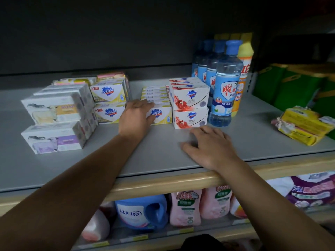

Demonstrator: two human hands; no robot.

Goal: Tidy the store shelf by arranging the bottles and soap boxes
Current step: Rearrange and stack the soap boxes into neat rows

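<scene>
Left hand (pixel 135 119) is reaching in over the grey shelf (pixel 154 156) and gripping the front yellow-and-white Safeguard box (pixel 162 115), fingers curled over its top edge and thumb against its face. That box is heading a single row of matching boxes (pixel 155 94) running back toward the rear of the shelf. Right hand (pixel 208 145) is lying flat on the shelf near the front lip, fingers spread and relaxed, grasping nothing.

Just right of the held box, the red pomegranate Safeguard boxes (pixel 190 107) are standing 2 high, with more lined up behind them. Touching or nearly touching their right side, the blue-capped bottles (pixel 224 84) are standing upright in a row going back, at least 4 of them, and a yellow-orange bottle (pixel 243 77) is standing just beside the front one.

Left of the reaching hand, 2 more yellow Safeguard packs (pixel 108 104) are sitting stacked, with pink-topped packs (pixel 110 76) behind. Farther left, the sheep-print soap boxes (pixel 56 122) are stacked 2 high at the front, the lower one purple-labelled.

Well apart at the right edge, yellow wrapped soap bars (pixel 304 125) are lying tilted in a loose pile, with green containers (pixel 290 86) behind them. On the shelf below, a blue detergent jug (pixel 143 212) and pink bottles (pixel 186 207) are standing.
</scene>
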